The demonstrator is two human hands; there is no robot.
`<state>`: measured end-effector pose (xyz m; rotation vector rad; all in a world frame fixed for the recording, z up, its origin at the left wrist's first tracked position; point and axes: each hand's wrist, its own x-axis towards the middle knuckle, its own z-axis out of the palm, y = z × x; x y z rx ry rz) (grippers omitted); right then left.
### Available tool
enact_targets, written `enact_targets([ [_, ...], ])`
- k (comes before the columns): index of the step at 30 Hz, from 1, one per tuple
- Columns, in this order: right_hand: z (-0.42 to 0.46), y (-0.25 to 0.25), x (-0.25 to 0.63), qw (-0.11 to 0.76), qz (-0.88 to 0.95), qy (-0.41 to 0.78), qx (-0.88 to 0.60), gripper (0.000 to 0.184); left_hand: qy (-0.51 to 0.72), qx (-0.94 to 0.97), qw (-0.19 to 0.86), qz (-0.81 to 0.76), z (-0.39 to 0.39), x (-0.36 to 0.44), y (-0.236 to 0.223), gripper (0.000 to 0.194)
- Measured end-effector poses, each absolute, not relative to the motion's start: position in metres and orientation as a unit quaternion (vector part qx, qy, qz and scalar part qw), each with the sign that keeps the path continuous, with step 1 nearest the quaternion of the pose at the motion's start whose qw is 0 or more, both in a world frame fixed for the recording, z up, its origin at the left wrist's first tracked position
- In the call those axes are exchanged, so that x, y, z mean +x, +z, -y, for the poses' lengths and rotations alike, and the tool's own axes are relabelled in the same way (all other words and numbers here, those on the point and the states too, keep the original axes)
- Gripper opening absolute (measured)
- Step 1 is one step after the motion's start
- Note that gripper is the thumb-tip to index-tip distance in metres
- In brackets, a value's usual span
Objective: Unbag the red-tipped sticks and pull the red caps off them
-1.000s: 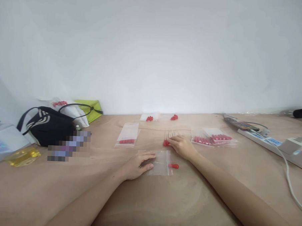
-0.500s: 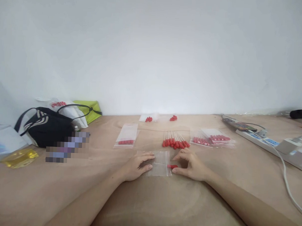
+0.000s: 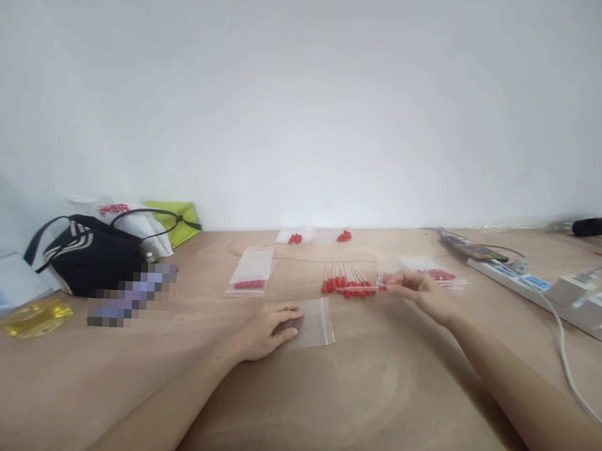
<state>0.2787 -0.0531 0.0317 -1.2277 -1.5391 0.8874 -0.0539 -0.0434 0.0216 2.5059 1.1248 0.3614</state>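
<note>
My left hand rests on the table, thumb and fingers apart, its fingertips at the left side of a small clear zip bag lying flat. My right hand, with thumb and finger pinched, holds a thin pale stick with a red end. It points left, level, across the front of a fan of red-tipped sticks. Behind the right hand, filled zip bags with red tips are partly hidden.
Another filled zip bag lies at left of centre. Small red pieces sit on bags near the wall. A black bag and yellow packet are at left. A power strip and white cable are at right.
My right hand has moved up and right, away from the clear bag, drawing out the red-ended stick. The bag has turned slightly; my left hand has shifted slightly left.
</note>
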Motion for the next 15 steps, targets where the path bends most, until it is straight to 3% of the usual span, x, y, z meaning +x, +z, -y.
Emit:
enact_targets([
  [3,0.045,0.026,0.276,0.570,0.526,0.302,-0.554,0.036,0.159,0.887,0.140,-0.410,0.041,-0.053,0.025,0.025],
  [6,0.036,0.014,0.263,0.604,0.493,0.206,-0.591,0.038,0.205,0.871,0.112,-0.432,0.036,-0.052,0.027,0.019],
  [15,0.023,-0.007,0.233,0.418,0.617,-0.036,-0.666,0.030,0.236,0.808,0.106,-0.529,0.025,-0.059,0.019,0.022],
])
